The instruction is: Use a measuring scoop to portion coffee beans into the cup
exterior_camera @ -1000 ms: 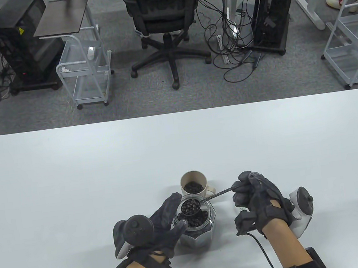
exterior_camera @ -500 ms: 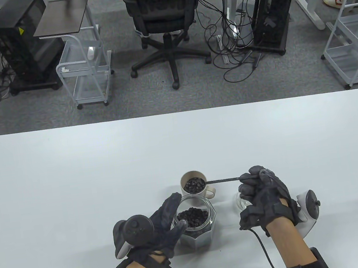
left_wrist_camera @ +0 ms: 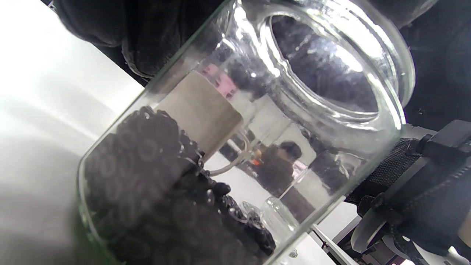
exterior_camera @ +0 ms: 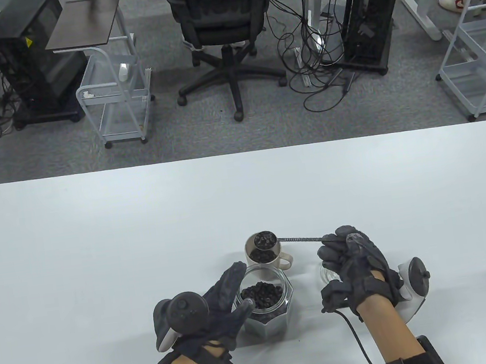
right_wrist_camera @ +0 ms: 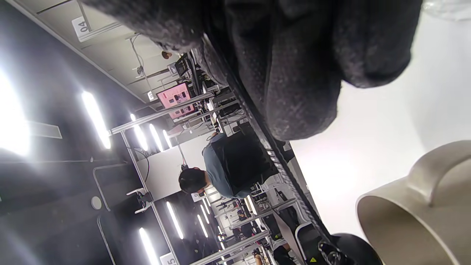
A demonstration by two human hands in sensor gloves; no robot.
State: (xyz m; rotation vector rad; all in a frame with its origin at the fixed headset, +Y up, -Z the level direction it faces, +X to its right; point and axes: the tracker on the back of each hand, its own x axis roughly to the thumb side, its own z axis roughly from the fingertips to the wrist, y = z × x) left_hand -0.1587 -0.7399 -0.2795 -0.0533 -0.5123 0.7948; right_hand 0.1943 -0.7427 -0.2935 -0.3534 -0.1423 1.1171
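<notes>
A beige cup (exterior_camera: 253,259) with a handle stands near the table's front middle, with coffee beans inside. Over its mouth hangs a metal measuring scoop (exterior_camera: 265,240) with beans in its bowl, its thin handle (exterior_camera: 300,240) running right into my right hand (exterior_camera: 344,252), which grips it. Just in front of the cup stands an open glass jar (exterior_camera: 266,304) partly filled with beans. My left hand (exterior_camera: 223,303) holds the jar by its left side, fingers wrapped round the glass. In the left wrist view the jar (left_wrist_camera: 235,147) fills the frame. The cup (right_wrist_camera: 419,206) shows at the lower right of the right wrist view.
A small clear glass object (exterior_camera: 328,271) lies on the table (exterior_camera: 100,254) under my right hand, partly hidden. Beyond the table's far edge are an office chair (exterior_camera: 221,19), wire carts and computer towers on the floor.
My right hand lifted the loaded scoop out of the jar and carried it back to the cup; it now tips over the cup's mouth. The left hand and jar stayed still.
</notes>
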